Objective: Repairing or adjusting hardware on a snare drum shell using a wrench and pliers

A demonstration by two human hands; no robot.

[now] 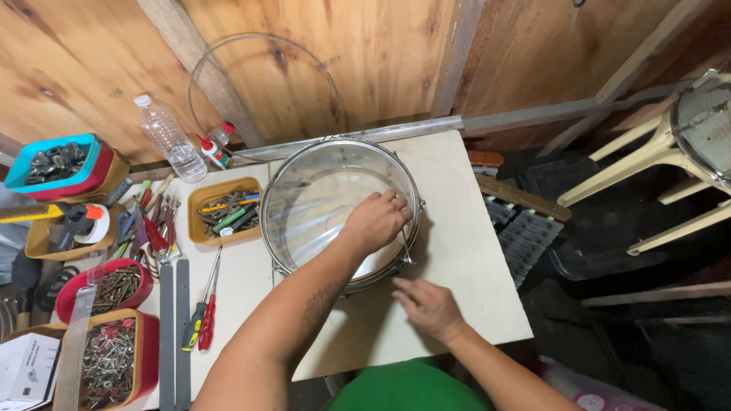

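A snare drum (304, 198) with a clear head and a chrome rim lies flat on a pale table (472, 251). My left hand (377, 221) reaches across the drum, its fingers curled over the rim on the right side, next to a tension rod (407, 247). My right hand (426, 304) lies flat on the table just in front of the drum's near right edge. Its fingers are spread, point toward the drum and hold nothing.
Left of the drum are a yellow tray of tools (225, 209), two screwdrivers (202, 320), red tubs of screws (114, 285) and a clear plastic bottle (171, 137). A bare hoop (266, 84) leans on the wooden wall. A cream chair (655, 160) stands at right.
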